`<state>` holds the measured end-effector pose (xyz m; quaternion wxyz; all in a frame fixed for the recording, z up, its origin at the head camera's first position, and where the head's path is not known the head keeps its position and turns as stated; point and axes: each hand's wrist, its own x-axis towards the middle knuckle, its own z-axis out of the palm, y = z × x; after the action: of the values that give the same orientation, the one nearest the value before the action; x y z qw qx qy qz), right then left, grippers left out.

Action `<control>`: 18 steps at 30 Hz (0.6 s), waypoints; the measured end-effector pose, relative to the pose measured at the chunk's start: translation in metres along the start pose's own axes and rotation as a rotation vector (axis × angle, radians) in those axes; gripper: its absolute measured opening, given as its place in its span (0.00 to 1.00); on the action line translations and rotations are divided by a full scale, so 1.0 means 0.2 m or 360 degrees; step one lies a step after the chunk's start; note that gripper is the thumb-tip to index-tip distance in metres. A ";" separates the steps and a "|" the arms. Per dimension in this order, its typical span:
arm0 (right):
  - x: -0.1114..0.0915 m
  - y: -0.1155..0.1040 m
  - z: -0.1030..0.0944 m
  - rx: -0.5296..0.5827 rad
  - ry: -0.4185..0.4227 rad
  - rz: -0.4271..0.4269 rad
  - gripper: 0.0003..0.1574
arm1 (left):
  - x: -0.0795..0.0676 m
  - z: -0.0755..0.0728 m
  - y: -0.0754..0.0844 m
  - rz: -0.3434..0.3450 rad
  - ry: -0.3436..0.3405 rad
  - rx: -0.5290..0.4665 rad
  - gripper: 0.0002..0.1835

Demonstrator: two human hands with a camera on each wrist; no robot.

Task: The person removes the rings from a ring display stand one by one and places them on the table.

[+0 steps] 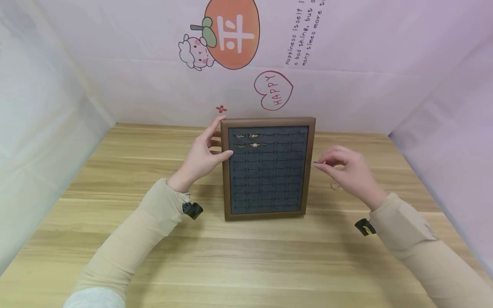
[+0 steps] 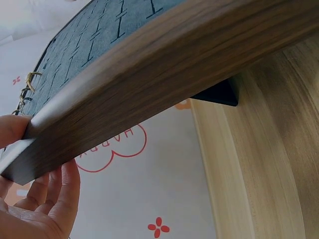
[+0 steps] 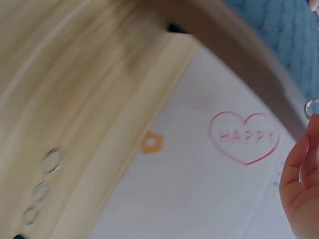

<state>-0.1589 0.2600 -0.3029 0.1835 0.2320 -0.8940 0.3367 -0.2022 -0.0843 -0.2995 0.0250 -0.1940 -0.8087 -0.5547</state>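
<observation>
An upright ring display board with a dark slotted pad and a brown wooden frame stands on the table. Several gold rings sit in its upper left slots; one in the second row bears a pale stone. My left hand grips the frame's left side near the top, thumb in front and fingers behind. Just right of the frame, my right hand pinches a silver ring between thumb and fingertips. Three more rings lie in a row on the table, largely hidden in the head view.
The wooden table runs to a pale back cloth printed with a heart and cartoon figures. Pale side cloths close in left and right. A dark support shows behind the board.
</observation>
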 end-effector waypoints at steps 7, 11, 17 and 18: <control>-0.10 0.14 -0.03 -0.0149 -0.0138 0.0077 0.06 | 0.00 -0.01 0.00 0.0009 0.0017 -0.0026 0.46; -0.14 0.22 -0.04 -0.0189 -0.0173 0.0070 0.07 | 0.00 0.00 0.00 -0.0003 0.0017 -0.0034 0.46; -0.20 0.35 -0.04 -0.0343 -0.0211 -0.0032 0.09 | 0.00 0.00 0.00 -0.0009 0.0008 -0.0025 0.46; -0.21 0.37 -0.04 -0.0368 -0.0214 -0.0046 0.09 | -0.01 0.00 0.00 -0.0011 0.0008 -0.0028 0.46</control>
<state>-0.1623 0.3267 -0.3564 0.1534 0.2443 -0.9336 0.2125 -0.2011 -0.0839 -0.3001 0.0234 -0.1901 -0.8045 -0.5622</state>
